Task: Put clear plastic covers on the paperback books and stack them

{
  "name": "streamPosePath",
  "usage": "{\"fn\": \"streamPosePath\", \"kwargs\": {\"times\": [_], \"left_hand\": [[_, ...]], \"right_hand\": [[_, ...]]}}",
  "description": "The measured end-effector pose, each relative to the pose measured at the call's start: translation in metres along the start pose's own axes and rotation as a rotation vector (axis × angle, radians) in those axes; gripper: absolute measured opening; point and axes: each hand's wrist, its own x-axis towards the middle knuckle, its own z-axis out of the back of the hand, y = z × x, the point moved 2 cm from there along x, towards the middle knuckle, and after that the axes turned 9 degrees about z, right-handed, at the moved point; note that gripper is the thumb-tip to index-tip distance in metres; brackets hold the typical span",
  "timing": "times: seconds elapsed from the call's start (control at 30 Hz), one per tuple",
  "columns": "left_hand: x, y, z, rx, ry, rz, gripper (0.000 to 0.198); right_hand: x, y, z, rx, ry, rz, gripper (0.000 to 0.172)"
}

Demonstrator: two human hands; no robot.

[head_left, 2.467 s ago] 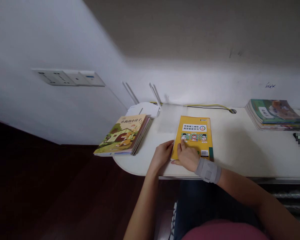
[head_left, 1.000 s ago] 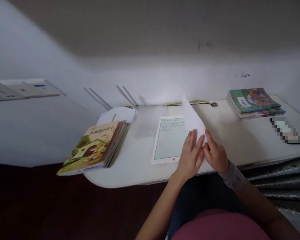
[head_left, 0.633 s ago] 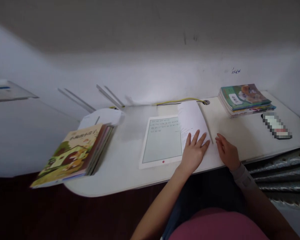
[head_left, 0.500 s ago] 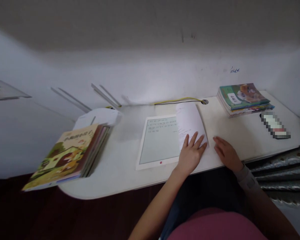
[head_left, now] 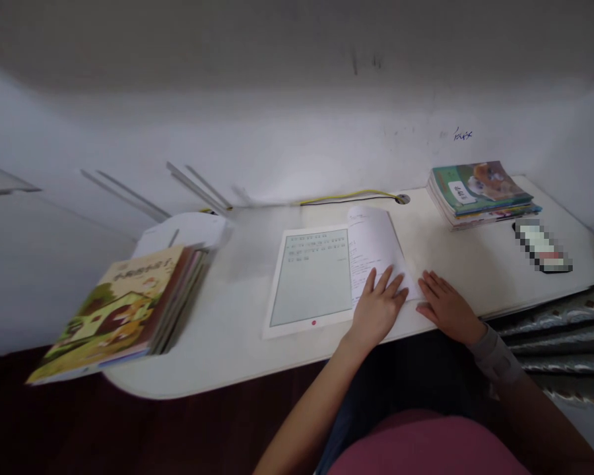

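The open book [head_left: 307, 284] lies near the front edge of the white table [head_left: 228, 290], its left page bearing a pale green panel with a red dot beneath, its right page white with small print too faint to read. The left hand [head_left: 379, 307] rests on the right page, fingers spread and grasping nothing, and it hides the lower part of that page. The right hand [head_left: 445, 303] is loose and unclenched, laid by the book's right border with its fingers stretched out; whether the fingertips touch the paper I cannot tell. A grey band [head_left: 497, 356] wraps the right wrist.

At the left, a stack of picture books [head_left: 119, 303] juts past the rounded table end and partly blocks a white device [head_left: 195, 227] with slanting antennas (a router, by the look of it). A yellow cable [head_left: 351, 196] runs along the wall to a hole [head_left: 402, 198] in the tabletop. At the right, near the wall, sits a second stack of books [head_left: 482, 191], with a phone [head_left: 539, 247], its screen pixelated, just in front of it.
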Motion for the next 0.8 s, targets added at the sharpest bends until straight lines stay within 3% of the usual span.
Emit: {"fn": "streamPosePath", "kwargs": {"times": [0.3, 0.5, 0.8], "left_hand": [[0.003, -0.005, -0.008, 0.003, 0.025, -0.017, 0.027], [-0.002, -0.007, -0.002, 0.003, 0.052, -0.047, 0.03], [0.002, -0.008, -0.012, 0.001, 0.189, -0.071, 0.035]], "right_hand": [[-0.003, -0.001, -0.004, 0.018, -0.017, -0.008, 0.056], [-0.003, -0.001, -0.005, 0.004, -0.002, -0.015, 0.061], [-0.003, -0.002, -0.007, 0.015, -0.002, -0.017, 0.064]]}}
